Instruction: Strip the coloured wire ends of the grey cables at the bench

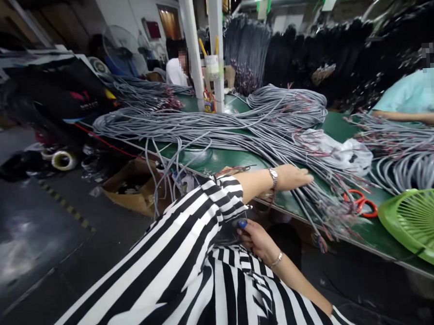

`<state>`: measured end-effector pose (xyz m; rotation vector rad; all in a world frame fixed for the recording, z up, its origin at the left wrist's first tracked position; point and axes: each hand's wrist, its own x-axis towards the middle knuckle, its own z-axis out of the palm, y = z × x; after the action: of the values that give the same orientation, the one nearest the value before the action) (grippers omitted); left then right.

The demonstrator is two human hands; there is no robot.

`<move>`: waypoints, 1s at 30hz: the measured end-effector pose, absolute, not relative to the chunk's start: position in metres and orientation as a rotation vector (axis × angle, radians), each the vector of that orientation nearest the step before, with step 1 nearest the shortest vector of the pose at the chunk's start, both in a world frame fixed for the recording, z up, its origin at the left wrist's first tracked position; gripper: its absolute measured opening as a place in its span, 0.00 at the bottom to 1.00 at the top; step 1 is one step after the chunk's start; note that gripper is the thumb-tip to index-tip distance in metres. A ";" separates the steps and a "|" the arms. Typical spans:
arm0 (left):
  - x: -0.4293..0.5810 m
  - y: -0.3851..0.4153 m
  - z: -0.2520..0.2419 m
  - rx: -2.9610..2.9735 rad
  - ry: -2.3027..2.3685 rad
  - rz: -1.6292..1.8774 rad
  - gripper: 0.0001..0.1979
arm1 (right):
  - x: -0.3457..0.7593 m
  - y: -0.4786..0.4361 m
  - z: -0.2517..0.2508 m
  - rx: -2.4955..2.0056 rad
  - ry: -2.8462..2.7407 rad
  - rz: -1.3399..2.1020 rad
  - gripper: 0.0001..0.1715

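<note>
My left hand [294, 177], with a metal watch at its wrist, reaches across to the right over the table edge. Its fingers are stretched out beside the bundle of grey cables [259, 143]; whether they touch the cables I cannot tell. Below the edge, close to my body, my right hand [257, 239] is closed with curled fingers. A small blue thing [242, 223] shows at its fingertips, too small to name. The cables' stripped ends [336, 214] fan out at the table's front, with red-handled scissors [362, 203] just behind them.
A green fan [420, 224] stands at the right table edge. A clear plastic bag [338, 151] lies among the cables. White posts [216, 46] rise from the green table [217, 160]. A cardboard box [131, 196] sits at lower left. Co-workers sit at the back [176, 70] and right [409, 92].
</note>
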<state>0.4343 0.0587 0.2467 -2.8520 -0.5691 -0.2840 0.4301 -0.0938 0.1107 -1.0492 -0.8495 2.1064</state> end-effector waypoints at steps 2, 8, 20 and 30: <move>0.432 0.064 0.259 -2.822 -0.681 -0.429 0.10 | 0.430 -0.093 0.110 -1.059 -0.860 2.101 0.19; 0.402 0.098 0.313 -2.652 -1.151 -0.913 0.16 | 0.426 -0.094 0.115 -1.071 -0.888 2.097 0.20; 0.200 0.037 0.355 -2.436 -1.300 -2.032 0.27 | 0.425 -0.099 0.127 -1.127 -1.381 1.765 0.19; 0.128 -0.166 0.198 -2.898 -1.841 -1.373 0.08 | 0.406 -0.100 0.164 -0.815 -1.478 1.738 0.22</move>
<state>0.1279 -0.1663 0.1978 -2.8981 -1.8414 -1.3726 0.4057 -0.1004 0.1643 -0.8147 -1.4780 1.7379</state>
